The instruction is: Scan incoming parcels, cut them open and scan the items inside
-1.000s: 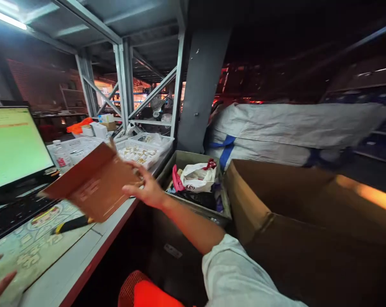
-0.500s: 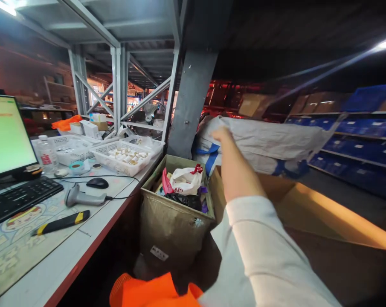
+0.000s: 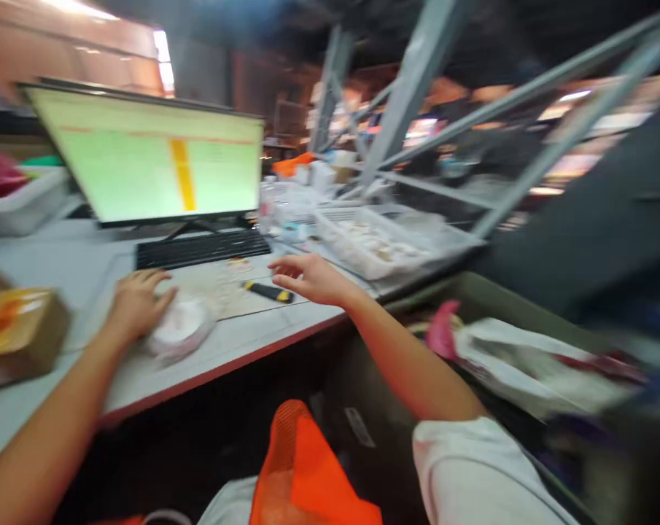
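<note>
My left hand [image 3: 138, 302] is over the desk in front of the keyboard [image 3: 203, 249], fingers apart and nothing in them. Right beside its thumb lies a round white item in clear plastic [image 3: 181, 326]; whether they touch I cannot tell. My right hand [image 3: 313, 278] reaches in from the right, open, fingers stretched to the left and holding nothing. Just below its fingertips is a black and yellow utility knife [image 3: 269, 292] on the desk mat [image 3: 225, 292]. The mouse and the grey scanner are not visible now.
A lit monitor [image 3: 165, 164] stands behind the keyboard. White baskets [image 3: 362, 251] with small items sit at the desk's right end. A cardboard box [image 3: 26, 332] is at the left. An open bin [image 3: 526, 302] with bags stands below on the right.
The view has swung left from the bin and the large sack to the desk. My right hand has come from over the sack to the desk. My left hand has come into view.
</note>
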The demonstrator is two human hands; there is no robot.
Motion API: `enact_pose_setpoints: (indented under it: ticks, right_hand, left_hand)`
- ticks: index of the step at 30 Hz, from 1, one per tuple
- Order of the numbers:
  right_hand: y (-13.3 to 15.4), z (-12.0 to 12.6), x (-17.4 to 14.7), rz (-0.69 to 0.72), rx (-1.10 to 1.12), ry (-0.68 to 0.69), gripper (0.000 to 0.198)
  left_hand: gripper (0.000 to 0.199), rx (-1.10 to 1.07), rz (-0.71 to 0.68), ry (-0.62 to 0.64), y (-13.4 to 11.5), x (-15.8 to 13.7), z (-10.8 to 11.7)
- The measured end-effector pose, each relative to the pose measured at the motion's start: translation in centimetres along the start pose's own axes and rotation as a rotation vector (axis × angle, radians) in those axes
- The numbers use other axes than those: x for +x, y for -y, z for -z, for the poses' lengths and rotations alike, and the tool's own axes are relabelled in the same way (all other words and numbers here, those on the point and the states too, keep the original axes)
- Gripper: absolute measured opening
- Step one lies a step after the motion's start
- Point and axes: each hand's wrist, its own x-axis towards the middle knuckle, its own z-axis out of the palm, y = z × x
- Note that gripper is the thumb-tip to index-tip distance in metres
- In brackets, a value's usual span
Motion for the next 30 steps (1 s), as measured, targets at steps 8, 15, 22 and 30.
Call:
enact_pose_setpoints:
  ticks: [8, 15, 22, 30]
  right_hand:
    - [3.2, -15.6, 10.9, 0.274, -0.085, 0.495, 0.074]
    - [0.0, -17.6, 14.6, 0.251, 0.213, 0.512, 0.047]
    - [-4.7, -18.0, 15.0, 0.027, 0.199, 0.234, 0.018]
    - [-3.5, -16.3, 13.8, 0.238, 0.03, -0.178, 0.029]
  left_hand:
    - [0.033, -0.169, 0.353, -0.031, 4.2, -2.4, 1.0]
    - [0.026, -0.172, 0.39, -0.082, 4.1, -2.8, 1.2]
    - [0.02, -0.038, 0.457, -0.217, 4.1, -2.9, 1.3]
    - [0.019, 0.069, 0.509, -0.098, 3.5, -2.9, 1.5]
